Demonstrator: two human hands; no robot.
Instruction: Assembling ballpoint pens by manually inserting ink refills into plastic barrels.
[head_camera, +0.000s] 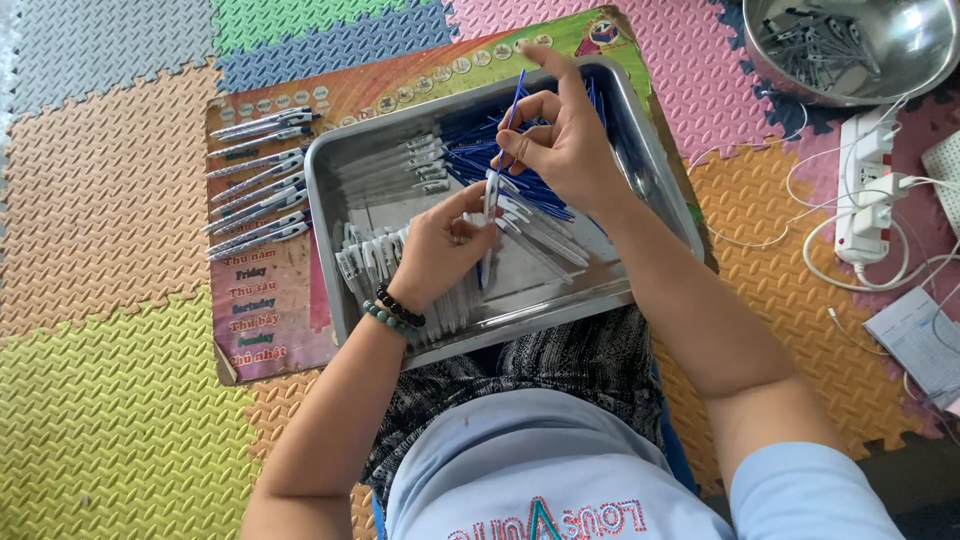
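My right hand pinched a blue refill; my left hand gripped the white pen barrel. Insertion step; alignment needed next.

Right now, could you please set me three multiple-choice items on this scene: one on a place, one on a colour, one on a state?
1. Where do the finished pens lie?
A. in the bowl
B. on the board left of the tray
C. on the person's lap

2. What colour is the refill in the right hand?
A. blue
B. red
C. green

3. What is the left hand doing?
A. resting flat on the mat
B. holding a pen barrel upright
C. gripping the tray's rim

Answers:
1. B: a row of pens lies on the board beside the tray.
2. A: the thin rod pinched in the fingers is blue.
3. B: its fingers close on a white barrel over the tray.
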